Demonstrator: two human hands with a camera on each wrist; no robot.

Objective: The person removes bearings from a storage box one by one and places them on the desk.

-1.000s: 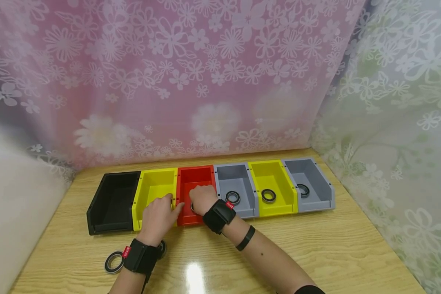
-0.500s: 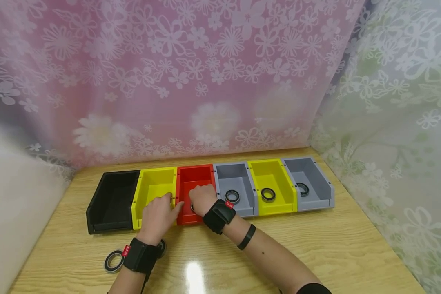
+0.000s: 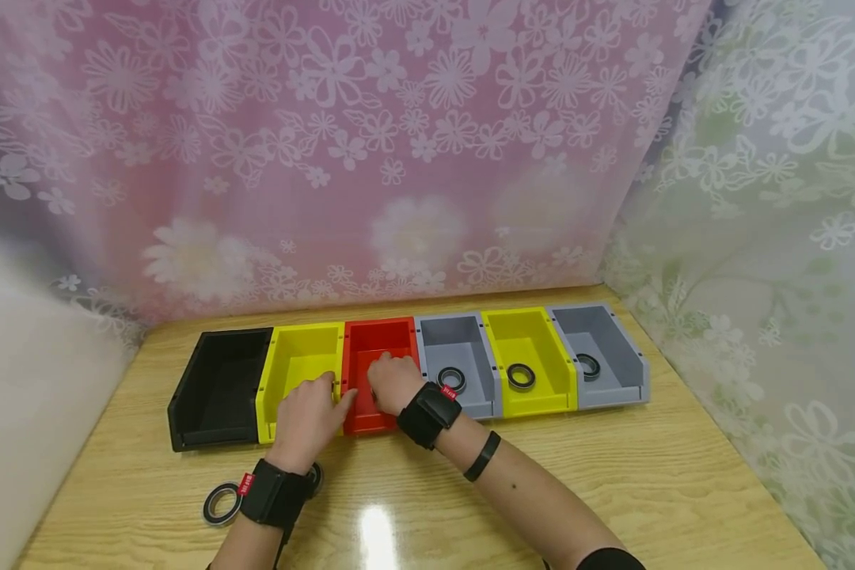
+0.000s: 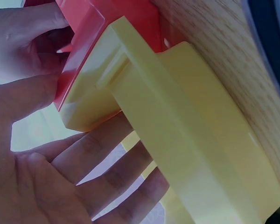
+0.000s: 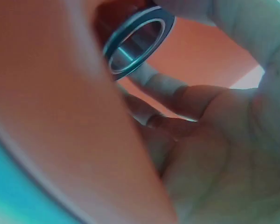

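My right hand is down inside the red bin. In the right wrist view its thumb and fingers pinch a ball bearing, a dark ring with a shiny metal bore, held tilted. My left hand grips the walls where the yellow bin meets the red one. Its thumb lies on the red side, and its fingers reach into the yellow bin, partly hidden behind the front lip in the left wrist view.
Right of the red bin, a grey bin, a second yellow bin and another grey bin each hold one bearing. A black bin ends the row at left. Two bearings lie near my left wrist, one plainly visible, one partly covered.
My right hand has shifted and turned slightly inside the red bin, its knuckles a little higher. The left hand stays where it was.
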